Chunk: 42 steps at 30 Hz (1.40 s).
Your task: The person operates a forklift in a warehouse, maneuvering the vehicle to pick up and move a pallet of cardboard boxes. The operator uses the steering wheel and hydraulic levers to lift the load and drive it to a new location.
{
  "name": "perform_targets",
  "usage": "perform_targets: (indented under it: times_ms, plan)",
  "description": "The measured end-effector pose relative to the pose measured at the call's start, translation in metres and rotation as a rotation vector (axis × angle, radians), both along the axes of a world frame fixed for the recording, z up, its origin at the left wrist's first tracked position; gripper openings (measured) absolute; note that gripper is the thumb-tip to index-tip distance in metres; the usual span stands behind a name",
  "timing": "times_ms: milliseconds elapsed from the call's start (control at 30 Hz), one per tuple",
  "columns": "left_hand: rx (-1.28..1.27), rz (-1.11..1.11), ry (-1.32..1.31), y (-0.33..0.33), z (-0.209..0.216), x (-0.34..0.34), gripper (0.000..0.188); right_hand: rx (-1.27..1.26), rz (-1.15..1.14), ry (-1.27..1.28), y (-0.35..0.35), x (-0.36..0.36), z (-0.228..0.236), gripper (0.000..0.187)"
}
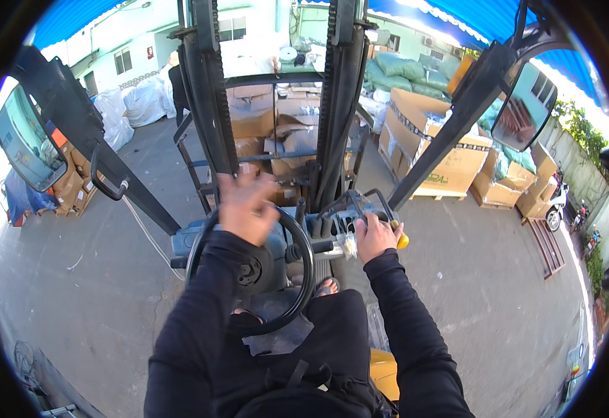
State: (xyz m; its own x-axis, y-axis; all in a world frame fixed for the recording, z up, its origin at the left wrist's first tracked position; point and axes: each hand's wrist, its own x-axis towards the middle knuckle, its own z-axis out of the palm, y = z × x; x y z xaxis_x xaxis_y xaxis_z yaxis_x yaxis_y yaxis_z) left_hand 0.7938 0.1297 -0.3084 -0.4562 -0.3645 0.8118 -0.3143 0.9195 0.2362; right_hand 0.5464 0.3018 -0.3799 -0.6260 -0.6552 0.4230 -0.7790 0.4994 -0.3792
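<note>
I sit at the controls of a forklift. My left hand (247, 207) is over the upper rim of the black steering wheel (309, 268), its fingers spread and slightly smeared by motion. Whether the palm touches the rim, I cannot tell. Further right, my right hand (377, 238) is closed over a control lever, and a yellow knob (402, 241) shows beside its fingers. Ahead stands the dark mast (205, 104), with large brown cartons (294, 148) behind the carriage frame.
On the right, a big cardboard box (450, 164) rests on a pallet, with green sacks (395, 66) piled behind. A person in dark clothes (177, 87) stands at the far left near white-wrapped goods (144, 101). Mirrors (525, 108) flank both sides. A brown metal rack (544, 247) lies right.
</note>
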Motion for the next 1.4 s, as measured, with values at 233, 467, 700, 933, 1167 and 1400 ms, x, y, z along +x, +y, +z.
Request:
perform_targets:
  times_ms: [233, 467, 700, 933, 1167, 1400]
  plan:
    - [0.065, -0.437, -0.232, 0.141, -0.111, 0.028, 0.034, 0.024, -0.095, 0.161, 0.019, -0.016, -0.004, 0.037]
    - [-0.112, 0.172, -0.308, 0.067, -0.111, 0.208, 0.04, -0.099, -0.099, 0.204, 0.015, -0.003, -0.03, 0.038]
    - [0.279, 0.137, 0.268, -0.023, -0.078, 0.179, 0.047, -0.123, -0.13, 0.228, 0.006, 0.023, -0.035, 0.037]
    - [0.332, 0.12, 0.251, -0.018, -0.132, 0.23, 0.047, -0.149, -0.174, 0.289, -0.014, 0.054, -0.049, 0.034]
    - [-0.022, -0.044, -0.248, 0.041, -0.182, 0.234, 0.047, -0.142, -0.205, 0.335, -0.037, 0.088, -0.063, 0.033]
    - [-0.095, -0.469, -0.229, -0.002, -0.131, 0.098, 0.031, -0.141, -0.228, 0.303, -0.055, 0.118, -0.084, 0.035]
